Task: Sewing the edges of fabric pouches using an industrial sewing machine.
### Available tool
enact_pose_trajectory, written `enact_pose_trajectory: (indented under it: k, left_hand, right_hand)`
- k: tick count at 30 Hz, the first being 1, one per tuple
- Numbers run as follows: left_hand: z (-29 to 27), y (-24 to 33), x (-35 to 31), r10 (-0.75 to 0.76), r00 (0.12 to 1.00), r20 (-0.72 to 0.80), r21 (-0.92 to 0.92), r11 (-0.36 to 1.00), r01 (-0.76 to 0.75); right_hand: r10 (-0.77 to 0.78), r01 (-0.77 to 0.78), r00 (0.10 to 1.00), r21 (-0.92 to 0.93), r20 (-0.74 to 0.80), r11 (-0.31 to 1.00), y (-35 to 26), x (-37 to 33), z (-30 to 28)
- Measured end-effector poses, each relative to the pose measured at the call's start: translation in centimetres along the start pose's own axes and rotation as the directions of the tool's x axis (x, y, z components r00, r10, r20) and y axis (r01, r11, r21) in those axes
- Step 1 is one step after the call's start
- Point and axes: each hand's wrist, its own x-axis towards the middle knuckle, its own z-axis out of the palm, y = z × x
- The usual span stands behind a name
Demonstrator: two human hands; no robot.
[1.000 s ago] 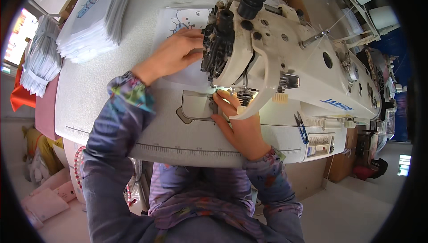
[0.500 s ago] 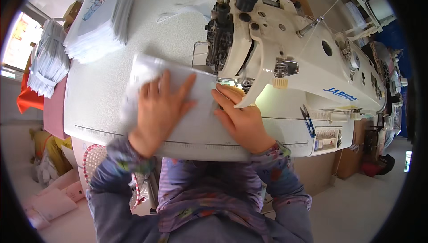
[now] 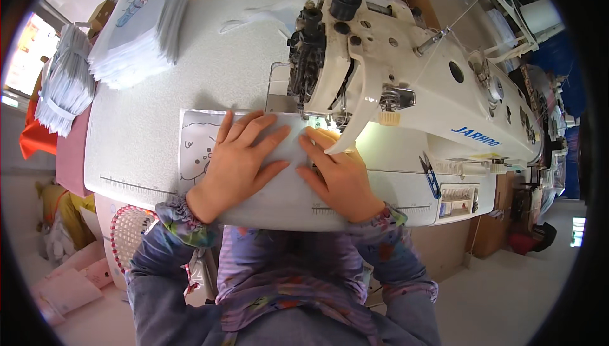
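A white fabric piece (image 3: 195, 139) with a printed line drawing lies flat on the sewing table, its far edge reaching the lit needle area of a white sewing machine (image 3: 419, 79). On its middle rests my left hand (image 3: 244, 162), palm down with the fingers spread. My right hand (image 3: 339, 178) lies on the fabric's right side, close to the presser foot, fingers stretched toward the needle. Part of those fingertips sits behind the machine's white guard arm (image 3: 355, 124). The left hand covers much of the drawing.
A tall stack of printed fabric pieces (image 3: 136, 35) stands at the far left, next to a tied bundle of white cloth (image 3: 66, 86). Blue thread snips (image 3: 430, 176) and a small parts tray (image 3: 458, 201) lie at the table's right. A woven basket (image 3: 130, 235) hangs below the left front edge.
The fabric has turned and settled, and its printed drawing now shows beside my left hand. That hand has moved slightly right. My right hand stays near the needle.
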Motion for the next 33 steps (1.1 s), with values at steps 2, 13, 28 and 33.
enact_pose_trajectory:
  k: [2,13,28,33]
  left_hand:
    - [-0.3,-0.2,0.0,0.006,1.000,0.005,-0.022,1.000,-0.006]
    - [-1.8,-3.8,0.0,-0.054,0.995,-0.084,0.055,0.997,0.059]
    - [-1.8,-6.4,3.4,0.294,0.942,0.164,-0.357,0.908,-0.221]
    - [-1.2,-8.4,4.7,0.367,0.915,0.168,-0.412,0.869,-0.273]
  right_hand:
    - [0.016,-0.016,1.000,0.017,0.008,1.000,-0.1,-0.2,0.0]
    - [-0.136,0.132,0.981,0.038,0.136,0.990,0.2,0.5,-0.6]
    - [-0.114,0.104,0.980,0.067,0.166,0.992,-0.3,0.6,0.0]
    - [-0.077,0.069,0.984,0.056,0.163,0.996,-0.6,0.5,0.5]
